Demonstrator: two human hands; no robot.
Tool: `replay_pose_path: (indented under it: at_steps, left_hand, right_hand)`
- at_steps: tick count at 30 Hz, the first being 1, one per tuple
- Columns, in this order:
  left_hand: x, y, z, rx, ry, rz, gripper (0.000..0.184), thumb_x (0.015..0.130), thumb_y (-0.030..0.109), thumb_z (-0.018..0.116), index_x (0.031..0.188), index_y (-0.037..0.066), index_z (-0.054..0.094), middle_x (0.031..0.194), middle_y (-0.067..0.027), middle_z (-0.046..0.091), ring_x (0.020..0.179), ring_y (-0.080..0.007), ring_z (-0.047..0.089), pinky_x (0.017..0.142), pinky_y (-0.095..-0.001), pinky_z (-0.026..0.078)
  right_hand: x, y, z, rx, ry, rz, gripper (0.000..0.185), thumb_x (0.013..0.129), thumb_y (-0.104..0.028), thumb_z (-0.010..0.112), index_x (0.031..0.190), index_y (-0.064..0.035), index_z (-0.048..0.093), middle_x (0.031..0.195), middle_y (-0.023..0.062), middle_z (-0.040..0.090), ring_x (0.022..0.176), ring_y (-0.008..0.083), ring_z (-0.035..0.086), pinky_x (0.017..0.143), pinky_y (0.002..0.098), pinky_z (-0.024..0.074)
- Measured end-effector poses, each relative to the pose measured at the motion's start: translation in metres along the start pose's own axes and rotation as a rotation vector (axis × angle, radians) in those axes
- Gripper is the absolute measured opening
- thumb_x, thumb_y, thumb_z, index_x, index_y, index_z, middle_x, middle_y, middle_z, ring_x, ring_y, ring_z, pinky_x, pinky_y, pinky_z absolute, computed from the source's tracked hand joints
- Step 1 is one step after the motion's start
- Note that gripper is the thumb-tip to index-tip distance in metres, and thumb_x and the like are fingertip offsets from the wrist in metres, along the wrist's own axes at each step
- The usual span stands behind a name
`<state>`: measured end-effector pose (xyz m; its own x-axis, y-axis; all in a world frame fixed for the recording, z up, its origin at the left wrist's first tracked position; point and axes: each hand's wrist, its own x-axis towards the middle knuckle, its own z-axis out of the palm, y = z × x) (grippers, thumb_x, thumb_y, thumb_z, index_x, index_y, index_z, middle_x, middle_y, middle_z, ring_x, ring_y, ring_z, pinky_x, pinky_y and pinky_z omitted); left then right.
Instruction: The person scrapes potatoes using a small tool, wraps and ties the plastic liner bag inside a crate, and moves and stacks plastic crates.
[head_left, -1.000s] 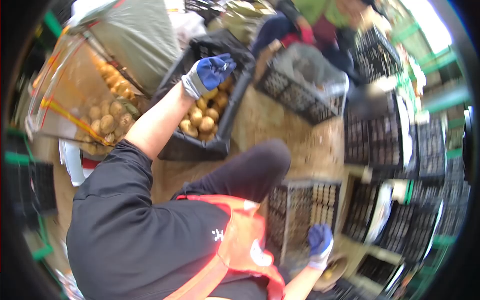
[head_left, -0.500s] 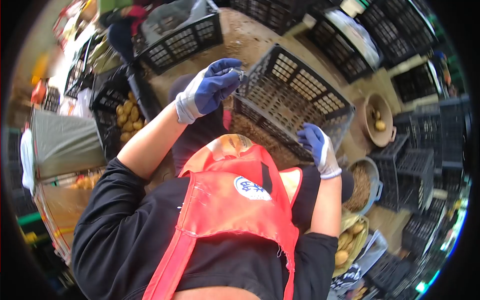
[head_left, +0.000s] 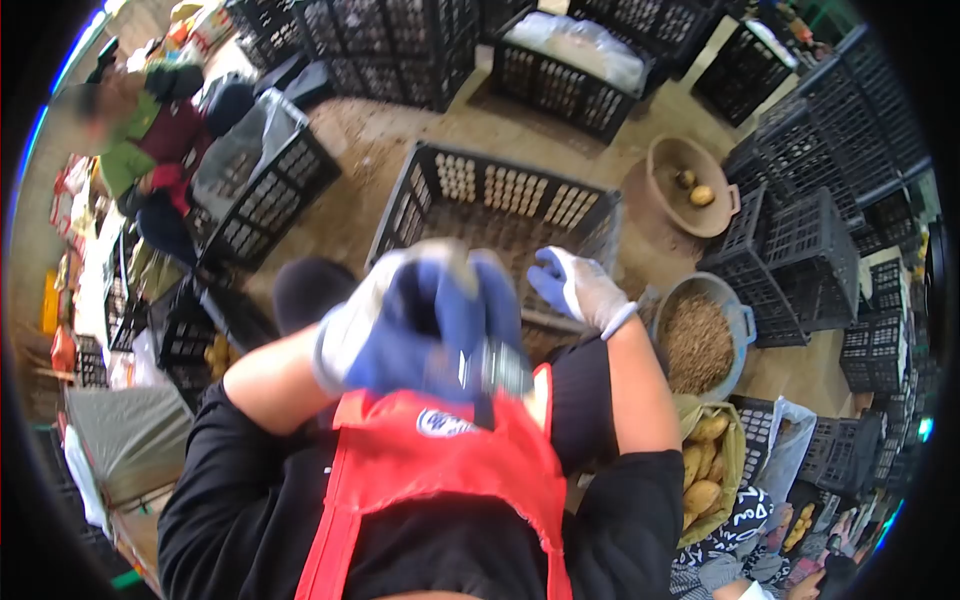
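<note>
My left hand [head_left: 430, 310], in a blue and white glove, is raised close to the camera and blurred. Its fingers are closed on a small shiny object [head_left: 500, 370] too smeared to identify. My right hand [head_left: 580, 287], gloved alike, is beside the near right edge of a black plastic crate [head_left: 515, 168]; its fingers are slightly bent and apart, with nothing visible between them. The crate stands on the floor in front of me, partly hidden by my left hand. A red apron [head_left: 450, 480] covers my front.
To the right are a brown basin [head_left: 660, 215] with a few potatoes, a blue-grey basin [head_left: 748, 325] of brown material and a sack of potatoes [head_left: 705, 470]. Stacked crates [head_left: 390, 50] stand ahead. At the upper left, a co-worker [head_left: 150, 150] sits by a lined crate [head_left: 275, 200].
The view has swung round, bringing the crate ahead of me. My left hand has come from over the potato crate to in front of my chest. My right hand remains near the black crate.
</note>
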<state>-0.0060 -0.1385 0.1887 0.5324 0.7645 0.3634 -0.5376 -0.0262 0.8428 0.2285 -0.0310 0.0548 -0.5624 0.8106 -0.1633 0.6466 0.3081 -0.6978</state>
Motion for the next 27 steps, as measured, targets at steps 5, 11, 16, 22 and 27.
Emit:
replay_pose_path:
  at_steps: [5, 11, 16, 22, 27]
  left_hand:
    - [0.055, 0.014, 0.019, -0.223, -0.375, 0.359, 0.017, 0.086, 0.017, 0.069, 0.095, 0.005, 0.063, 0.094, -0.0151, 0.065, 0.083, -0.0337, 0.065, 0.072, -0.0433, 0.052]
    - [0.086, 0.03, -0.02, -0.141, -0.245, 0.334, 0.012, 0.085, 0.01, 0.07, 0.084, -0.001, 0.066, 0.083, -0.0209, 0.069, 0.071, -0.0352, 0.066, 0.065, -0.0445, 0.055]
    - [0.095, -0.015, -0.137, 0.572, -0.02, 0.03, 0.048, 0.08, 0.015, 0.072, 0.121, -0.003, 0.052, 0.121, -0.022, 0.055, 0.112, -0.0391, 0.054, 0.096, -0.044, 0.044]
    - [-0.08, -0.195, -0.358, 1.084, 0.932, -0.693, 0.051, 0.09, 0.03, 0.061, 0.134, 0.009, 0.046, 0.125, -0.0138, 0.054, 0.108, -0.0298, 0.053, 0.094, -0.0401, 0.044]
    - [-0.132, -0.242, -0.371, 0.177, 1.29, -0.67, 0.027, 0.094, 0.014, 0.057, 0.12, 0.013, 0.058, 0.098, -0.0039, 0.064, 0.084, -0.0163, 0.061, 0.077, -0.0271, 0.052]
  right_hand:
    - [0.045, 0.075, -0.024, -0.232, 0.146, 0.211, 0.05, 0.087, -0.042, 0.064, 0.119, -0.0032, 0.06, 0.101, 0.0213, 0.069, 0.096, 0.0358, 0.066, 0.086, 0.0421, 0.0509]
    - [0.061, 0.179, -0.031, -0.359, -0.028, 0.596, 0.071, 0.084, -0.055, 0.062, 0.121, 0.0052, 0.055, 0.116, 0.0287, 0.062, 0.112, 0.0417, 0.058, 0.097, 0.0432, 0.0449]
    - [0.064, 0.243, 0.004, -0.04, -0.148, 0.75, 0.062, 0.088, -0.05, 0.06, 0.115, 0.0052, 0.061, 0.111, 0.0194, 0.067, 0.104, 0.0293, 0.062, 0.089, 0.0384, 0.0468]
    - [0.045, 0.282, 0.074, 0.448, 0.415, 0.783, 0.039, 0.087, -0.035, 0.064, 0.09, 0.0039, 0.069, 0.086, 0.0224, 0.07, 0.084, 0.0316, 0.068, 0.076, 0.0412, 0.0495]
    - [0.034, 0.271, 0.083, 0.365, 0.449, 0.908, 0.034, 0.086, -0.03, 0.064, 0.088, 0.003, 0.069, 0.085, 0.0224, 0.069, 0.083, 0.0366, 0.067, 0.074, 0.0413, 0.0495]
